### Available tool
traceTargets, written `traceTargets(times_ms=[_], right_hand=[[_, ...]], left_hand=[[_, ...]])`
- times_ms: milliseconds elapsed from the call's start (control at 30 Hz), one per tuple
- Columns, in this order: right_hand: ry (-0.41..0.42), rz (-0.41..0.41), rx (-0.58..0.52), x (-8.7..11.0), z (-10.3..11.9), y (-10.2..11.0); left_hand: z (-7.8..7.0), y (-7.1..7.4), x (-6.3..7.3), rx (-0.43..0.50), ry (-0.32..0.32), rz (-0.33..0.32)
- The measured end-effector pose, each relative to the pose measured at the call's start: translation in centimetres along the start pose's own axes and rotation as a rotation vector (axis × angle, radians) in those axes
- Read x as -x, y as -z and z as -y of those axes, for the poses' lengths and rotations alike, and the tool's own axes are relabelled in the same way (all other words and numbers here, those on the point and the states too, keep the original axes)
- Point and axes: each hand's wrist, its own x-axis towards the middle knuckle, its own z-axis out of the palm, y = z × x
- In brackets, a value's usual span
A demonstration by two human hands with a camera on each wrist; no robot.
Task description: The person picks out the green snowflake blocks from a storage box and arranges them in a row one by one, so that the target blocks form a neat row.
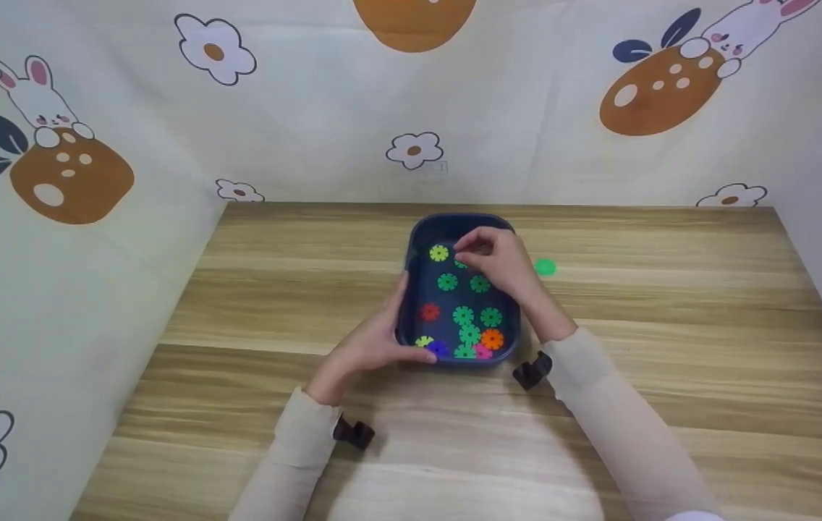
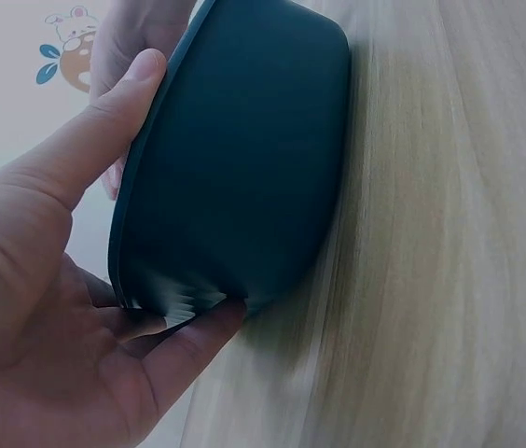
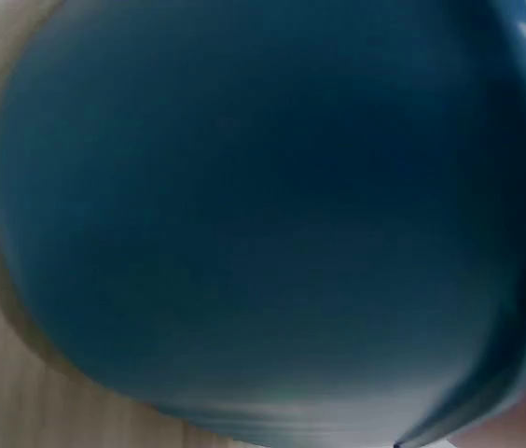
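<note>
A dark blue plastic tub [image 1: 411,250] with rounded corners stands on the table, holding several small notched interlocking discs. Its near left corner is in the grip of my left hand [image 1: 375,339], thumb along the near rim and fingers on the left side. In the left wrist view, that thumb [image 2: 137,79] lies on the rim. My right hand [image 1: 501,260] is over the tub's far part, thumb and index tips slightly apart, above a partly covered green disc [image 1: 461,263]. A yellow disc [image 1: 438,252] lies just left of those fingertips. The tub's outer wall [image 3: 263,205] fills the right wrist view.
On the wooden table [image 1: 671,311], a bright green round piece [image 1: 545,267] lies right of the tub. Inside the tub's near end are orange [image 1: 492,339], blue [image 1: 438,349] and pink [image 1: 483,352] discs, among others. A printed cloth wall [image 1: 324,108] borders the table's back.
</note>
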Motion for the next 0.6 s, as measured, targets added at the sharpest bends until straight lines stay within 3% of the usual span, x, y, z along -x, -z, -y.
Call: traceTargets(times_ms=[600], right_hand=[[-0.016, 0.001, 0.08, -0.8, -1.7, -2.2]], left_hand=[[0.1, 0.0, 0.1, -0.027, 0.012, 0.004]])
